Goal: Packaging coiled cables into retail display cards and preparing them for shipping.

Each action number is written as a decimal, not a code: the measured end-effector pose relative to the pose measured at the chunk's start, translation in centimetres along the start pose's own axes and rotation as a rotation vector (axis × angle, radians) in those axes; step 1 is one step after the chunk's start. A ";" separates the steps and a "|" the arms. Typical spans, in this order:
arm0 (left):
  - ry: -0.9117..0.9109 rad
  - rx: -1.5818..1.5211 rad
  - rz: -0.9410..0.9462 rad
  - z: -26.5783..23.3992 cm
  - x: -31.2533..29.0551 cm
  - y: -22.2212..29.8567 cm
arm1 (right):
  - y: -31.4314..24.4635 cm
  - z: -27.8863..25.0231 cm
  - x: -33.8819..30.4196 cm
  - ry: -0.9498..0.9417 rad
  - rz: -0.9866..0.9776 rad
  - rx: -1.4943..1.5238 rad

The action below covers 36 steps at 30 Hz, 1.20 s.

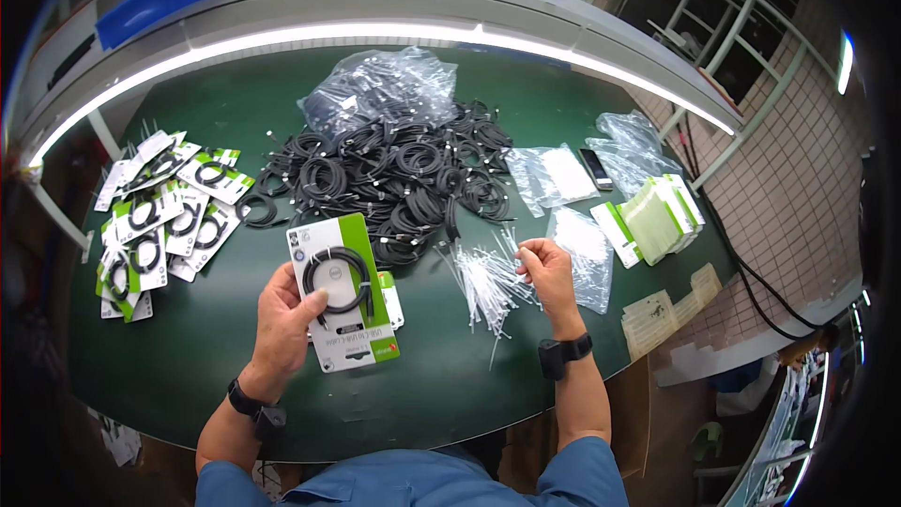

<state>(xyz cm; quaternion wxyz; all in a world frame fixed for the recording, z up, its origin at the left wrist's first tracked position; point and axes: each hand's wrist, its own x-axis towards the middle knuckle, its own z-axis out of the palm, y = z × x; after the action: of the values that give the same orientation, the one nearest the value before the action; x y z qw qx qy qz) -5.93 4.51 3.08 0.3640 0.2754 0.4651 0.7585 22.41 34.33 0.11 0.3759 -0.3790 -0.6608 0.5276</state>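
Observation:
My left hand [286, 314] grips a white and green packaging card [328, 357], thumb on its front. A coiled black cable [364, 272] lies against the card's face, its plug ends hanging at the lower part. My right hand [549, 272] is pinched closed at the right edge of a loose pile of white cable ties [483, 291]. Thin white strips meet its fingertips, and it appears to pinch one cable tie, mostly hidden by the fingers. Behind the held card, another green and white card [389, 300] lies partly covered on the green table [422, 404].
A big heap of coiled black cables [394, 169] fills the middle, with a clear plastic bag [375, 84] behind. Carded cables [169, 216] are piled at left. Clear bags [580, 258], a phone [596, 169] and stacked green-white cards [657, 216] lie at right. A lit shelf [404, 9] spans the back.

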 end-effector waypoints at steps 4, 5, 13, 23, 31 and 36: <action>0.075 0.019 0.065 -3.7 0.4 1.4 | -0.4 1.5 -2.0 -0.105 -0.001 -0.039; 0.090 0.027 0.081 -5.0 0.7 1.8 | -0.3 2.0 -2.2 -0.127 -0.018 -0.058; 0.342 0.066 0.070 -15.8 1.7 5.4 | -2.0 4.7 -5.1 -0.266 -0.216 -0.190; 0.464 0.200 0.015 -29.1 6.9 6.0 | 0.6 3.8 -6.5 -0.062 -0.572 -0.349; 0.851 0.825 0.255 -40.8 8.7 6.7 | -0.4 -7.0 6.4 0.185 -0.359 -0.417; 0.755 0.768 0.198 -38.1 6.8 6.4 | 4.2 -18.4 20.5 0.371 -0.328 -0.754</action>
<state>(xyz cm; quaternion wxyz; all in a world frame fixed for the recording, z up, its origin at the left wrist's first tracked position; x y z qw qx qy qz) -40.65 -11.18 -6.43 -0.0283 0.1397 0.7787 0.6109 30.56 61.01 0.90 0.4023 -0.4679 -0.7797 0.1064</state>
